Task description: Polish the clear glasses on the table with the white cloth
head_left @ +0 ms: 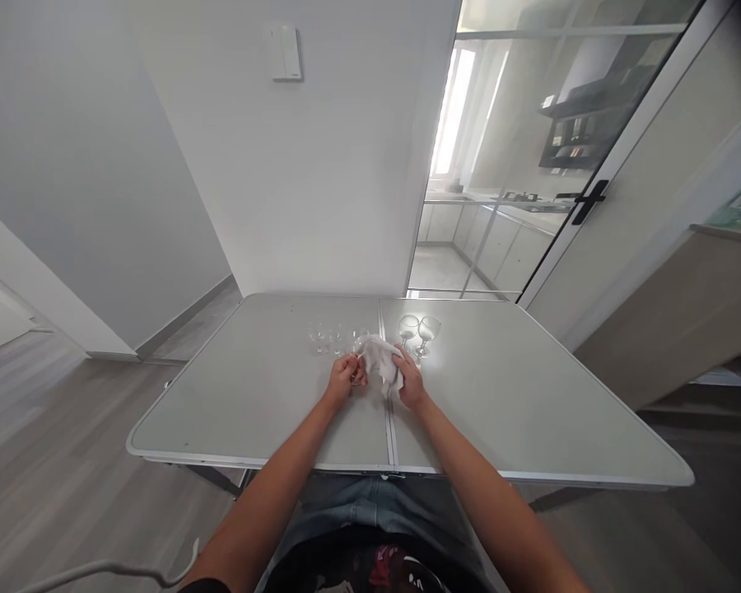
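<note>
At frame centre, the left hand (pixel 344 375) gripped a clear glass (pixel 357 341) while the right hand (pixel 410 379) clutched a white cloth (pixel 381 360).

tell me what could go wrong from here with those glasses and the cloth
The right hand and the white cloth are close to two stemmed glasses; a sideways bump could tip one.

The left hand seems to grip a glass, largely hidden; it might slip.

The clear glasses beyond the left hand look faint against the pale table, so they could be misjudged and knocked.
</note>
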`<action>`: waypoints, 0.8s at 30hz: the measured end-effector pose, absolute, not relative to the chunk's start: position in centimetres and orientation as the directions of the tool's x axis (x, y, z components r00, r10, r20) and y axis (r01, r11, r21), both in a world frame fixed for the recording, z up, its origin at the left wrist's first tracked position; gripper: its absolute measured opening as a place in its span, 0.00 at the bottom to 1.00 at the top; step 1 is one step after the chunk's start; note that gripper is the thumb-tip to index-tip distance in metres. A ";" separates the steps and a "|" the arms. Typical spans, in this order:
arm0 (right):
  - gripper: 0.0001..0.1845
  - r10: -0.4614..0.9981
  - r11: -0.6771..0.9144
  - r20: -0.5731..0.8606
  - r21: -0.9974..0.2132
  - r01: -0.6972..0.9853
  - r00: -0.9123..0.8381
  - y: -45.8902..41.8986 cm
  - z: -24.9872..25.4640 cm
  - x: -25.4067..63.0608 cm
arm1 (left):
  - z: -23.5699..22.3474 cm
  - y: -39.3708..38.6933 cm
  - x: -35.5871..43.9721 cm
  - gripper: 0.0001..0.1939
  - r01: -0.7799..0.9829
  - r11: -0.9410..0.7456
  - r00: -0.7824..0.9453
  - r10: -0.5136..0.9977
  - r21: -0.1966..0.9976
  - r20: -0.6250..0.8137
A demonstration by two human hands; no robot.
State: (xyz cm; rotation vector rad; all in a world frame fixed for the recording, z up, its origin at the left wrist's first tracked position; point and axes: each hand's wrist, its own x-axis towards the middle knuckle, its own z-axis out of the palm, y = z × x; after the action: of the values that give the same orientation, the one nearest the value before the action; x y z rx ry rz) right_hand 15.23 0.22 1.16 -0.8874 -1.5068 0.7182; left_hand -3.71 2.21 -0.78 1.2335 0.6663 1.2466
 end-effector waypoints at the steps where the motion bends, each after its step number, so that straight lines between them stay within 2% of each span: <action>1: 0.20 0.847 0.531 0.530 -0.837 0.134 -0.047 0.1 1.2 14.8 | -0.8 2.3 -3.7 0.26 -0.309 -0.141 0.226 0.950 0.941 0.217; 4: 0.17 0.741 0.668 0.624 -0.721 0.182 -0.249 -0.4 1.7 13.8 | -0.8 2.3 -3.5 0.28 -0.233 -0.148 0.265 0.941 0.961 0.209; 7: 0.12 0.543 0.840 0.708 -0.454 0.299 -0.451 -0.6 2.3 13.8 | -0.9 2.0 -3.3 0.31 -0.166 -0.152 0.377 0.903 0.974 0.206; 10: 0.13 0.483 0.861 0.756 -0.319 0.396 -0.442 -0.4 2.5 14.3 | -1.0 1.4 -3.1 0.29 -0.087 -0.139 0.475 0.865 0.987 0.163; 13: 0.14 0.504 0.845 0.780 -0.355 0.400 -0.372 -0.1 2.6 15.0 | -0.7 1.0 -3.2 0.26 0.013 -0.165 0.562 0.817 0.986 0.129; 17: 0.11 0.660 0.751 0.709 -0.606 0.264 -0.249 0.3 2.6 15.9 | -0.2 0.7 -3.4 0.26 0.043 -0.177 0.635 0.765 0.983 0.110; 19: 0.14 0.739 0.674 0.650 -0.708 0.211 -0.178 0.7 2.0 16.4 | -0.1 0.7 -3.5 0.27 0.039 -0.171 0.664 0.741 0.985 0.102; 21: 0.15 0.754 0.653 0.651 -0.729 0.208 -0.085 1.3 1.0 17.0 | -0.2 0.7 -3.6 0.27 0.029 -0.160 0.682 0.724 0.987 0.097; 24: 0.19 0.682 0.706 0.731 -0.669 0.232 0.034 2.1 -0.6 17.8 | -0.5 0.7 -3.6 0.26 -0.003 -0.120 0.687 0.721 0.993 0.089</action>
State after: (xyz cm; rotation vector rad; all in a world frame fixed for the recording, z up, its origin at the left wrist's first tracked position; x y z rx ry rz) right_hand 17.77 2.11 -0.58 -0.7776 -1.5366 0.4058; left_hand -3.59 0.71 -0.49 1.5868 0.6032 0.6851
